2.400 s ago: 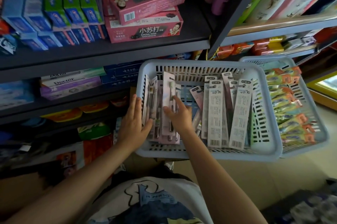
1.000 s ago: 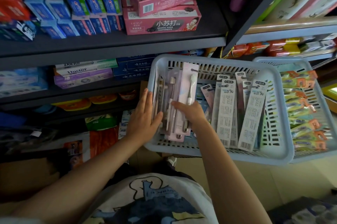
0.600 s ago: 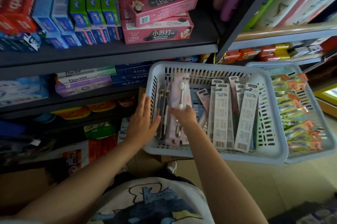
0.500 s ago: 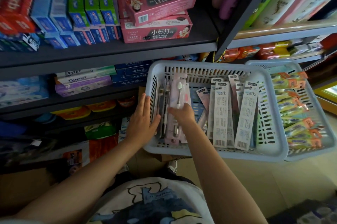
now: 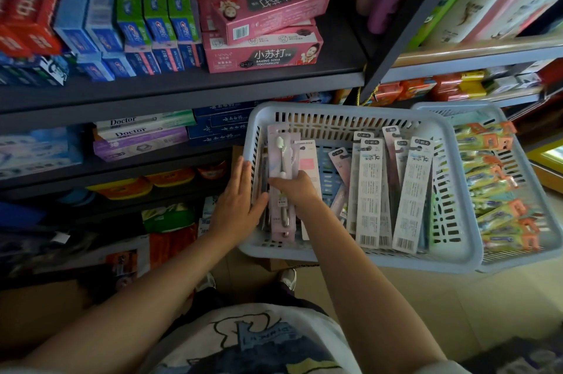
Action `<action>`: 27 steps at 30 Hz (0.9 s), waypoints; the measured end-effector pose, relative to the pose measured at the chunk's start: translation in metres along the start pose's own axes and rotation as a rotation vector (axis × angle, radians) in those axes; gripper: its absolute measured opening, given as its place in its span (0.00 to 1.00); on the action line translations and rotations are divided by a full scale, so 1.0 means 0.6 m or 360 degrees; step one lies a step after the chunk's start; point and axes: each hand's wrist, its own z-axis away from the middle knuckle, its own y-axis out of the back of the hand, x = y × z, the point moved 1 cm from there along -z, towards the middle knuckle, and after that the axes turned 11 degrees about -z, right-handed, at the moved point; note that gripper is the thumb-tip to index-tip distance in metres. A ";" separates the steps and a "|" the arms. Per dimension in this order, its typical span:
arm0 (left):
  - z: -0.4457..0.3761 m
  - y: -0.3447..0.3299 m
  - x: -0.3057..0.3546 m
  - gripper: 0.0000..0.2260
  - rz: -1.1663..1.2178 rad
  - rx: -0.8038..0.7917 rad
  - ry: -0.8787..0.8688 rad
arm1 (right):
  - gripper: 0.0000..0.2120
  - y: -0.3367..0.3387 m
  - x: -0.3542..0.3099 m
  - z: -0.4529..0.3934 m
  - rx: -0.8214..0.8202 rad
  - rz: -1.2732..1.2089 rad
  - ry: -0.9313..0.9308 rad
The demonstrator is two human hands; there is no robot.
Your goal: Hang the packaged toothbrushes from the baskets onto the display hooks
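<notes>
Centre frame, my right hand (image 5: 300, 191) pinches a pink toothbrush pack (image 5: 282, 160) inside the blue basket (image 5: 350, 110); my flat left hand (image 5: 240, 206) braces the stack, which could topple if I yank.

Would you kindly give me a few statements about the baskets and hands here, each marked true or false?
1. The right hand pinches a pink toothbrush pack. True.
2. The left hand grips a toothpaste box. False: it rests flat against the left wall of the near basket, fingers straight.
3. The grey-white carded packs lie in the near basket. True.
4. The far basket holds pink packs. False: it holds yellow-green and orange packs.
5. The pink baking soda toothpaste boxes sit on the shelf above the baskets. True.
</notes>
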 end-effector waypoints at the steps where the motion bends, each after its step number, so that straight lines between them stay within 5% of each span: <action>1: 0.001 0.000 0.000 0.36 0.0004 -0.0001 -0.0001 | 0.43 0.004 0.003 -0.005 -0.0059 -0.0112 -0.0032; 6: 0.000 0.004 -0.005 0.35 0.0044 -0.0022 -0.0010 | 0.22 0.045 -0.001 0.009 -0.0283 -0.0447 -0.0226; 13: -0.002 0.012 -0.001 0.34 0.0030 -0.0083 0.0002 | 0.40 0.073 0.004 0.000 -0.0227 -0.0446 -0.0142; 17: -0.006 0.058 0.024 0.30 0.0007 -0.0025 0.0067 | 0.30 0.084 -0.040 0.042 -0.0321 -0.0495 0.0009; 20: -0.015 0.114 0.070 0.24 0.0430 -0.0006 0.0067 | 0.16 0.089 -0.084 0.078 -0.0366 -0.0530 0.0105; 23: -0.023 0.162 0.120 0.24 0.1087 -0.0185 0.0169 | 0.14 0.083 -0.112 0.110 -0.0400 -0.0635 0.0049; 27: -0.025 0.187 0.130 0.23 0.1327 -0.0253 0.0402 | 0.14 0.075 -0.118 0.152 -0.0391 -0.0751 0.0006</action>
